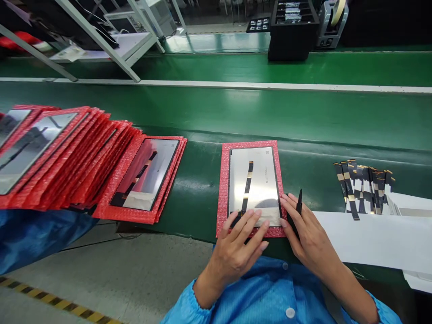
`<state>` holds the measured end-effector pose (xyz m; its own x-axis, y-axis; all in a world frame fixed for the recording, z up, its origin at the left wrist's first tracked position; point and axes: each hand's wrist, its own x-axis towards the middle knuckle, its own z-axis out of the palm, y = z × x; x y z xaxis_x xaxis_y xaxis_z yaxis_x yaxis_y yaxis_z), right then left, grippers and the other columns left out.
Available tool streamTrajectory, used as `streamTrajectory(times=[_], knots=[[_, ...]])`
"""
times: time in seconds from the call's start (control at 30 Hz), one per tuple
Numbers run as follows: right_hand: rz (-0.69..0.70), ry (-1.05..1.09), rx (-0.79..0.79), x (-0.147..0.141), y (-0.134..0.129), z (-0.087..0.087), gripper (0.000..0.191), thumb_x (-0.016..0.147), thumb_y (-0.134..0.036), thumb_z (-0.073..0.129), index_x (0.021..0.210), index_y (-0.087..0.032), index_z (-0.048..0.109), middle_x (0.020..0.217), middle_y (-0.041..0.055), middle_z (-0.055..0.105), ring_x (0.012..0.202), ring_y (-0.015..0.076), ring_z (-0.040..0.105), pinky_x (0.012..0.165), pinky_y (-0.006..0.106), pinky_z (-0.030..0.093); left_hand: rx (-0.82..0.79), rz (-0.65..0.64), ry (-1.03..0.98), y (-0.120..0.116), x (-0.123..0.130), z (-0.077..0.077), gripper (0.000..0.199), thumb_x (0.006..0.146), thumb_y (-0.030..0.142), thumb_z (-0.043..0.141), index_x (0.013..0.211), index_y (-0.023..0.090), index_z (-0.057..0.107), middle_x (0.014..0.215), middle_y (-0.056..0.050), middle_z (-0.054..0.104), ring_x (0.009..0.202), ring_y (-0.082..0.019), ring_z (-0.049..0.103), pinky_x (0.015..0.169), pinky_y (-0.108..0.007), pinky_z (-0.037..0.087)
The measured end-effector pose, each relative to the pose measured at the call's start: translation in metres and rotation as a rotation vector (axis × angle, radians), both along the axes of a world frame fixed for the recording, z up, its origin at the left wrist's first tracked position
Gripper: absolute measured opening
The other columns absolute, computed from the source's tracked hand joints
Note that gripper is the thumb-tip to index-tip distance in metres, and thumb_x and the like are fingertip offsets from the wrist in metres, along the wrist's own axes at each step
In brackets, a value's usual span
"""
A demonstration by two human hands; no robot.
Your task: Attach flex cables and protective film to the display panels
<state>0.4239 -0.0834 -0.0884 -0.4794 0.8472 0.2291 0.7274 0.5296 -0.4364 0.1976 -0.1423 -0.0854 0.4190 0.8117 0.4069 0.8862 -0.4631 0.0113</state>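
A display panel (258, 173) with a silvery back lies on a red bubble-wrap sheet (225, 180) before me. A black flex cable (248, 180) runs up its middle from the lower edge. My left hand (238, 252) rests with fingers spread over the panel's lower edge and the cable's bottom end. Against the panel's right edge are the fingertips of my right hand (305, 229), which holds slim black tweezers (299, 202). Their pointed end sticks up between the fingers; the rest is partly hidden by the hand.
To the left, several panels in red bubble wrap (77, 162) lean in an overlapping row, with another wrapped panel (153, 173) at its end. Loose flex cables (362, 186) lie on white sheets (374, 234) at right. Further back are a metal frame (97, 38), black bin (292, 38) and tape dispenser (332, 27).
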Motion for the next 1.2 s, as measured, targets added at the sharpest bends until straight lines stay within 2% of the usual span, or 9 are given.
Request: streamTrajectory(times=[0.2, 0.3, 0.57, 0.67, 0.8, 0.9, 1.0, 1.13, 1.2], knots=[[-0.002, 0.008, 0.014, 0.001, 0.001, -0.007, 0.058, 0.099, -0.040, 0.041, 0.155, -0.030, 0.028, 0.159, -0.0022, 0.041, 0.148, 0.0269, 0.042, 0.120, 0.047, 0.043, -0.043, -0.071, 0.014, 0.007, 0.015, 0.003, 0.048, 0.097, 0.050, 0.052, 0.140, 0.029, 0.050, 0.151, 0.000, 0.049, 0.142, -0.022, 0.048, 0.119, -0.046, 0.043], [-0.005, 0.008, 0.028, 0.000, 0.002, -0.008, 0.057, 0.099, -0.042, 0.040, 0.154, -0.029, 0.031, 0.157, -0.0010, 0.043, 0.146, 0.0267, 0.045, 0.119, 0.047, 0.045, -0.039, -0.018, 0.065, 0.004, 0.007, 0.000, 0.044, 0.097, 0.052, 0.049, 0.138, 0.036, 0.051, 0.150, 0.003, 0.049, 0.145, -0.021, 0.044, 0.116, -0.043, 0.049], [-0.010, 0.028, 0.060, -0.001, 0.002, -0.009, 0.055, 0.099, -0.042, 0.040, 0.151, -0.025, 0.038, 0.153, 0.0035, 0.048, 0.141, 0.0296, 0.051, 0.115, 0.052, 0.049, -0.015, 0.097, 0.088, -0.016, -0.027, -0.015, 0.052, 0.095, 0.048, 0.050, 0.145, 0.037, 0.041, 0.148, 0.002, 0.051, 0.149, -0.019, 0.034, 0.123, -0.040, 0.039], [-0.014, 0.032, 0.066, -0.001, 0.003, -0.011, 0.056, 0.098, -0.043, 0.041, 0.151, -0.025, 0.038, 0.154, 0.0024, 0.048, 0.140, 0.0307, 0.052, 0.114, 0.054, 0.049, -0.044, 0.121, 0.010, -0.021, -0.031, -0.019, 0.053, 0.095, 0.047, 0.049, 0.146, 0.040, 0.038, 0.146, 0.002, 0.053, 0.146, -0.019, 0.040, 0.119, -0.040, 0.045], [-0.033, 0.064, 0.084, -0.001, 0.002, -0.014, 0.059, 0.096, -0.045, 0.043, 0.152, -0.030, 0.036, 0.153, -0.0009, 0.048, 0.137, 0.0332, 0.055, 0.111, 0.057, 0.051, -0.059, 0.200, -0.181, -0.022, -0.034, -0.021, 0.054, 0.097, 0.040, 0.047, 0.149, 0.041, 0.032, 0.143, 0.004, 0.057, 0.138, -0.022, 0.053, 0.112, -0.047, 0.052], [-0.034, 0.113, 0.091, 0.000, 0.001, -0.017, 0.060, 0.094, -0.048, 0.044, 0.152, -0.035, 0.034, 0.153, -0.0048, 0.048, 0.136, 0.0357, 0.057, 0.110, 0.058, 0.052, -0.008, 0.351, -0.294, -0.013, -0.041, -0.020, 0.052, 0.096, 0.032, 0.050, 0.145, 0.043, 0.038, 0.139, 0.007, 0.060, 0.133, -0.022, 0.057, 0.109, -0.051, 0.053], [-0.034, 0.144, 0.102, 0.003, 0.000, -0.020, 0.060, 0.093, -0.047, 0.044, 0.151, -0.038, 0.034, 0.152, -0.0079, 0.049, 0.135, 0.0371, 0.058, 0.110, 0.057, 0.052, 0.016, 0.459, -0.363, 0.006, -0.052, -0.016, 0.045, 0.096, 0.031, 0.051, 0.139, 0.040, 0.046, 0.139, 0.003, 0.060, 0.131, -0.025, 0.058, 0.107, -0.055, 0.053], [-0.042, 0.156, 0.146, 0.006, 0.000, -0.029, 0.062, 0.090, -0.048, 0.046, 0.150, -0.043, 0.034, 0.147, -0.0123, 0.054, 0.130, 0.0389, 0.062, 0.105, 0.055, 0.057, 0.011, 0.492, -0.391, 0.040, -0.068, -0.010, 0.024, 0.094, 0.031, 0.054, 0.117, 0.033, 0.060, 0.124, -0.008, 0.067, 0.121, -0.027, 0.063, 0.094, -0.051, 0.057], [-0.054, 0.159, 0.186, 0.006, 0.001, -0.033, 0.064, 0.087, -0.049, 0.047, 0.150, -0.045, 0.033, 0.143, -0.0138, 0.057, 0.126, 0.0396, 0.064, 0.101, 0.053, 0.062, 0.004, 0.494, -0.396, 0.057, -0.073, -0.007, 0.012, 0.093, 0.033, 0.057, 0.103, 0.031, 0.061, 0.114, -0.009, 0.068, 0.113, -0.026, 0.066, 0.087, -0.047, 0.059]])
